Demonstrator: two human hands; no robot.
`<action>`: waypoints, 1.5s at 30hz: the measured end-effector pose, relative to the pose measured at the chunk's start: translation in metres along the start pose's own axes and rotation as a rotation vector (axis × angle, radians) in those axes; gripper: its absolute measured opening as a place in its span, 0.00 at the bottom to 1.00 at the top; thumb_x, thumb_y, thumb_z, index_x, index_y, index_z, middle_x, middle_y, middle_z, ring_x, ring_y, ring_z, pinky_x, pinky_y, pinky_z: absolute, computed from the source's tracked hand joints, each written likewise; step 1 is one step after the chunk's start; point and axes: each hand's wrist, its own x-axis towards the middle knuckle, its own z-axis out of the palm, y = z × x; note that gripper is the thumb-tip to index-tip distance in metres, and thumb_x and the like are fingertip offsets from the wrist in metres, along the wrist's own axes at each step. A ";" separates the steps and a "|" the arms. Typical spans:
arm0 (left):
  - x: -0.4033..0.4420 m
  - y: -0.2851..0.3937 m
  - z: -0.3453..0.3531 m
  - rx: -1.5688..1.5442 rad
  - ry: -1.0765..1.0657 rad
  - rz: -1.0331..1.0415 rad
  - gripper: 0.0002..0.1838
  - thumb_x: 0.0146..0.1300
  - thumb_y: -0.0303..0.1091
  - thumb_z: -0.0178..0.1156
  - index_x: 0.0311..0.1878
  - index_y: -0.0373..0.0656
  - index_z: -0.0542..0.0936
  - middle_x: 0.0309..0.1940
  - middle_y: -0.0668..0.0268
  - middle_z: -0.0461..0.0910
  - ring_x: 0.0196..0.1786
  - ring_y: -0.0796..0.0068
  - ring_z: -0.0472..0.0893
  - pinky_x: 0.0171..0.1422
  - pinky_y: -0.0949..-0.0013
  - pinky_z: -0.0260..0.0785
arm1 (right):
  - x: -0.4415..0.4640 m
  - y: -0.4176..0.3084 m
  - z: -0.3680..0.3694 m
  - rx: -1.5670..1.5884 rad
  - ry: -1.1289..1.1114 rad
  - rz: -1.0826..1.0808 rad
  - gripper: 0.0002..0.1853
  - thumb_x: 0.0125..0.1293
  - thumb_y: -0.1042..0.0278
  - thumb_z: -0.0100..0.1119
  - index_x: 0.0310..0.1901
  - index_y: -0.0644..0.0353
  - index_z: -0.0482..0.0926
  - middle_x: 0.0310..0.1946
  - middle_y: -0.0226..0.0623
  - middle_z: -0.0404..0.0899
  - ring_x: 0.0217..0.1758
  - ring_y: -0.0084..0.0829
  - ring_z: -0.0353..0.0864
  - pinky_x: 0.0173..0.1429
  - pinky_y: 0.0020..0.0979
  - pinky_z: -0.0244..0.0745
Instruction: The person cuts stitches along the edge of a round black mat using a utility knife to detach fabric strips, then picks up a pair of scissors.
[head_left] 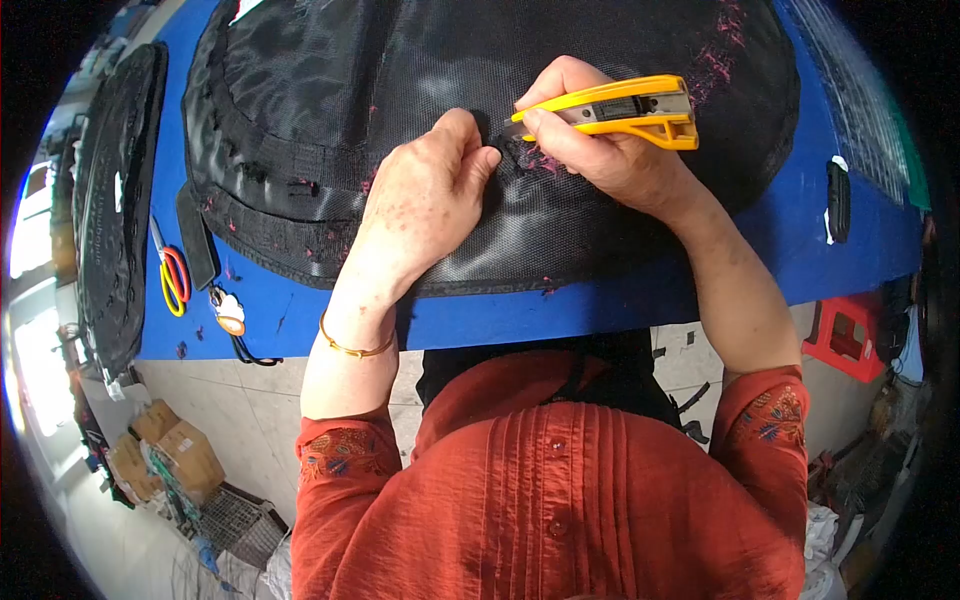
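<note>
A large black fabric piece point(450, 250) with bits of pink thread lies over the blue table point(480, 325). My right hand point(610, 150) grips a yellow utility knife point(610, 108), its tip pointing left at the fabric near the middle. Just left of the tip, my left hand point(425, 195) rests on the fabric with thumb and forefinger pinched together on the black material. Pink thread bits lie under and beside my right hand.
Scissors with red and yellow handles point(173, 280) lie on the table at left, near a small white and orange item point(228, 312). Another black piece point(120, 210) is at the far left. A small black object point(838, 202) lies right. A red stool point(845, 338) stands below right.
</note>
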 end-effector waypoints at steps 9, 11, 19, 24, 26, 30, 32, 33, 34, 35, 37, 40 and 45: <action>0.001 0.001 0.004 -0.004 0.011 0.022 0.09 0.74 0.34 0.63 0.42 0.39 0.76 0.19 0.63 0.76 0.18 0.76 0.78 0.24 0.67 0.68 | -0.002 0.003 -0.003 -0.313 0.030 -0.245 0.10 0.59 0.76 0.69 0.40 0.58 0.79 0.40 0.34 0.78 0.43 0.34 0.82 0.49 0.30 0.79; 0.001 0.002 0.003 -0.002 0.010 0.042 0.09 0.74 0.34 0.63 0.42 0.39 0.75 0.19 0.62 0.76 0.18 0.75 0.78 0.25 0.66 0.69 | -0.003 0.001 -0.003 -0.201 -0.019 -0.160 0.09 0.59 0.77 0.68 0.40 0.58 0.79 0.40 0.35 0.78 0.43 0.35 0.82 0.49 0.30 0.79; 0.001 0.003 0.001 0.015 0.013 0.040 0.08 0.74 0.34 0.62 0.42 0.40 0.75 0.20 0.62 0.76 0.18 0.74 0.78 0.25 0.66 0.70 | -0.003 0.003 -0.010 -0.098 -0.124 -0.098 0.04 0.74 0.73 0.53 0.46 0.61 0.76 0.41 0.34 0.78 0.38 0.24 0.81 0.46 0.24 0.77; 0.001 0.004 0.001 0.014 0.008 0.044 0.08 0.74 0.34 0.61 0.42 0.40 0.75 0.20 0.62 0.76 0.18 0.74 0.78 0.25 0.66 0.69 | -0.004 -0.001 -0.009 -0.026 -0.109 0.014 0.04 0.73 0.76 0.53 0.46 0.61 0.76 0.41 0.35 0.78 0.38 0.24 0.81 0.46 0.23 0.78; 0.000 0.004 0.002 0.013 0.010 0.039 0.08 0.74 0.34 0.61 0.42 0.40 0.75 0.19 0.63 0.75 0.18 0.73 0.78 0.25 0.66 0.69 | -0.005 0.006 -0.010 -0.220 -0.104 -0.250 0.05 0.72 0.77 0.55 0.47 0.60 0.76 0.42 0.35 0.78 0.39 0.26 0.81 0.46 0.24 0.78; 0.000 0.003 0.001 0.016 0.005 0.028 0.08 0.74 0.34 0.61 0.42 0.40 0.75 0.19 0.63 0.75 0.18 0.73 0.78 0.25 0.66 0.69 | -0.004 0.006 -0.012 -0.235 -0.105 -0.289 0.07 0.71 0.79 0.58 0.47 0.57 0.77 0.42 0.36 0.78 0.40 0.28 0.82 0.46 0.25 0.79; 0.000 0.003 0.001 0.018 0.001 0.015 0.08 0.74 0.34 0.61 0.42 0.40 0.76 0.19 0.63 0.75 0.18 0.73 0.78 0.26 0.66 0.70 | -0.004 0.007 -0.015 -0.096 -0.215 -0.102 0.08 0.70 0.80 0.60 0.47 0.57 0.77 0.41 0.38 0.79 0.41 0.29 0.82 0.46 0.26 0.80; 0.001 0.003 0.001 0.018 0.004 0.016 0.08 0.74 0.34 0.61 0.42 0.40 0.76 0.19 0.63 0.75 0.18 0.73 0.78 0.26 0.66 0.70 | -0.004 0.006 -0.015 -0.096 -0.215 -0.104 0.08 0.70 0.80 0.60 0.47 0.57 0.77 0.41 0.38 0.79 0.41 0.29 0.82 0.46 0.26 0.80; 0.001 0.005 0.001 0.014 0.014 0.032 0.08 0.74 0.34 0.61 0.42 0.40 0.76 0.19 0.62 0.75 0.18 0.73 0.78 0.26 0.66 0.70 | -0.004 0.003 -0.015 -0.146 -0.169 -0.172 0.08 0.70 0.80 0.60 0.46 0.57 0.77 0.41 0.38 0.79 0.41 0.29 0.82 0.46 0.26 0.79; 0.001 0.005 0.001 0.011 0.023 0.049 0.08 0.74 0.34 0.62 0.42 0.39 0.76 0.20 0.62 0.75 0.19 0.73 0.78 0.26 0.65 0.70 | -0.005 0.001 -0.015 -0.196 -0.121 -0.239 0.08 0.69 0.80 0.60 0.46 0.57 0.77 0.40 0.37 0.79 0.40 0.28 0.82 0.46 0.25 0.79; 0.000 0.004 0.001 0.007 0.014 0.030 0.08 0.74 0.34 0.62 0.42 0.39 0.76 0.20 0.61 0.75 0.19 0.73 0.78 0.26 0.65 0.70 | -0.005 -0.001 -0.013 -0.125 -0.084 -0.156 0.05 0.71 0.78 0.57 0.45 0.59 0.77 0.40 0.35 0.78 0.40 0.27 0.82 0.46 0.25 0.78; 0.001 0.003 0.001 0.008 0.009 0.026 0.08 0.74 0.33 0.62 0.42 0.39 0.76 0.20 0.61 0.75 0.20 0.73 0.79 0.27 0.65 0.69 | -0.002 -0.005 -0.014 0.105 -0.144 0.118 0.05 0.75 0.71 0.54 0.46 0.60 0.77 0.40 0.32 0.78 0.40 0.21 0.81 0.47 0.22 0.76; 0.001 0.004 0.000 0.015 0.010 0.033 0.09 0.73 0.33 0.62 0.42 0.39 0.76 0.21 0.61 0.75 0.21 0.74 0.78 0.29 0.65 0.70 | -0.001 -0.005 -0.009 -0.050 -0.089 -0.006 0.06 0.74 0.71 0.54 0.47 0.60 0.78 0.40 0.32 0.78 0.41 0.21 0.81 0.48 0.23 0.76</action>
